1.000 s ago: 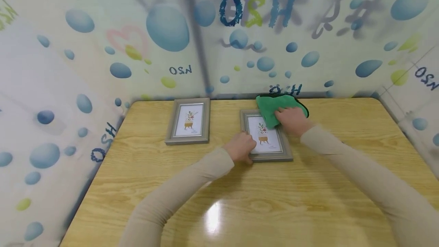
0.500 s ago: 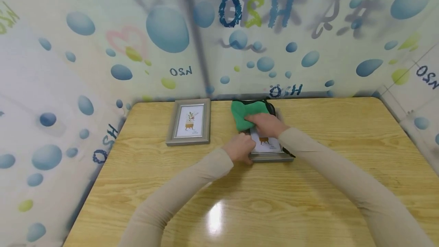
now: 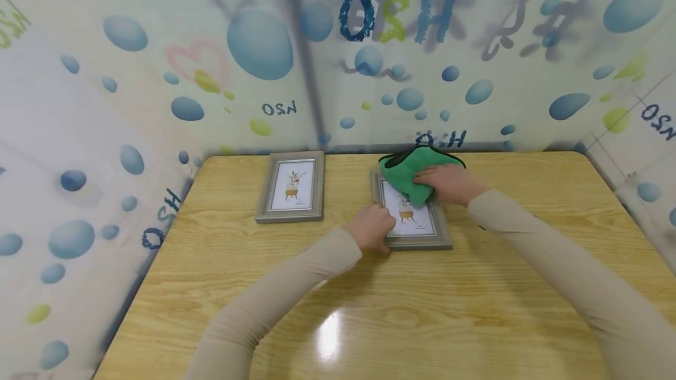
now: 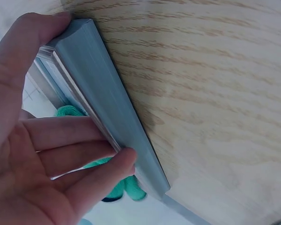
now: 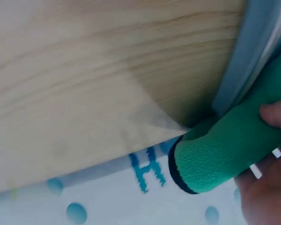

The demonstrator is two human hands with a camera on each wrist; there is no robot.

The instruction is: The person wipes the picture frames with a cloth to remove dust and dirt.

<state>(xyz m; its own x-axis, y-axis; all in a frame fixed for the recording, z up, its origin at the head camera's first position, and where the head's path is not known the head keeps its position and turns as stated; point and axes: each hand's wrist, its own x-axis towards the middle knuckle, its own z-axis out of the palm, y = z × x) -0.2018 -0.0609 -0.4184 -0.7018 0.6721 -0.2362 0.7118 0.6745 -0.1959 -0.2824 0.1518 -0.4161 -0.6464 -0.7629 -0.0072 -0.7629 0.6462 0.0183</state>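
Note:
A grey picture frame (image 3: 417, 241) with a potted-plant print lies flat on the table, right of centre. My left hand (image 3: 371, 226) holds its near left corner. In the left wrist view the thumb (image 4: 56, 23) sits at the corner and the other fingers (image 4: 98, 176) reach over the side rail. My right hand (image 3: 449, 183) grips a green cloth (image 3: 414, 172) with black edging, pressed over the frame's far right part. The cloth hides the top of the print. In the right wrist view the cloth (image 5: 215, 154) folds over the frame's end, under the thumb (image 5: 277, 114).
A second, matching picture frame (image 3: 290, 186) lies to the left, near the table's back edge. The wooden table (image 3: 422, 315) meets a wall (image 3: 343, 87) printed with blue drops and letters, and side walls rise left and right.
My right hand swept the green cloth left across the frame's upper part, then back right to its far right corner. The left hand stayed at the frame's near left corner.

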